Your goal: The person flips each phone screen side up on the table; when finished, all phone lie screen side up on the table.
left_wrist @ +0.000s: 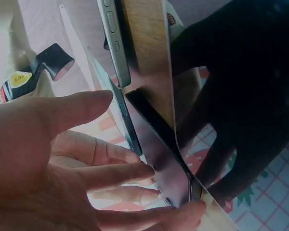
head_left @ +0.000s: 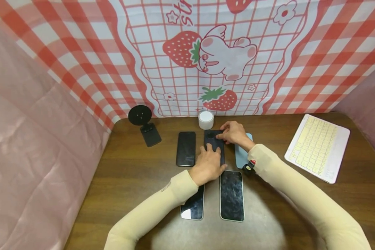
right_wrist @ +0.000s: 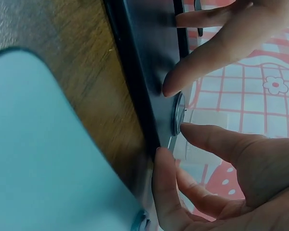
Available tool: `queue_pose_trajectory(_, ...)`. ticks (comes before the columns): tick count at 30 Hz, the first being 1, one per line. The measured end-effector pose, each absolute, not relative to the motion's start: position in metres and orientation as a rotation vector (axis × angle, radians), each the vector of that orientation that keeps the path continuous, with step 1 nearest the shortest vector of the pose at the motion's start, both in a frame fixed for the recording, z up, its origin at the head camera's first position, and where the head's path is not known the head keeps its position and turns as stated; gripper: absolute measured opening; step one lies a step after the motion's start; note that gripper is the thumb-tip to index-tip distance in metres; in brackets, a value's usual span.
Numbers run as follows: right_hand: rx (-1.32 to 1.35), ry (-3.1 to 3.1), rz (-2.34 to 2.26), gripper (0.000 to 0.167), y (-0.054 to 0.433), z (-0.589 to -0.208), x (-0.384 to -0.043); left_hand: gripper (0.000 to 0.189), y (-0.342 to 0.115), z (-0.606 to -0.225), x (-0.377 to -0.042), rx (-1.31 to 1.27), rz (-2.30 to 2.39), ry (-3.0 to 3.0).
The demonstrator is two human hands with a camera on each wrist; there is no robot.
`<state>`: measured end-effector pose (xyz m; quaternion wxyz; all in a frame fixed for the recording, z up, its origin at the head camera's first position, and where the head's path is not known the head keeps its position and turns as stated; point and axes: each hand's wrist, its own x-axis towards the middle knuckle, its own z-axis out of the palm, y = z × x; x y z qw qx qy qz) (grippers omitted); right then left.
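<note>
A dark phone [head_left: 217,141] lies back up in the middle of the table, its round camera ring [right_wrist: 179,114] towards the back. My left hand [head_left: 207,165] is over its lower left part, fingers spread, fingertips on or just above its back. At the far right corner is my right hand [head_left: 233,132]; one bent fingertip touches the phone's edge and the thumb is beside the camera ring. In the left wrist view the left hand's fingers [left_wrist: 120,175] reach along the phone. Right of it, partly under the right wrist, lies a light blue phone [head_left: 241,158].
A black-screened phone [head_left: 186,149] lies to the left. Nearer are a phone [head_left: 192,208] under the left forearm and another phone [head_left: 232,196]. Behind stands a white round container [head_left: 206,120]. A black stand [head_left: 150,133] is back left, a white keyboard [head_left: 318,149] far right.
</note>
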<state>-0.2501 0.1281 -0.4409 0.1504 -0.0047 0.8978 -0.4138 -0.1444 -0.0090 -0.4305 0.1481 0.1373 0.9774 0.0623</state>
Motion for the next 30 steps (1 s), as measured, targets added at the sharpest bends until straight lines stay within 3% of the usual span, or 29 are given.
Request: queue_pose_trajectory(30, 0.016, 2.553, -1.196, 0.042, 0.127, -0.445, -0.251, 0.080, 0.004, -0.435, -0.152, 0.418, -0.004, 2.904)
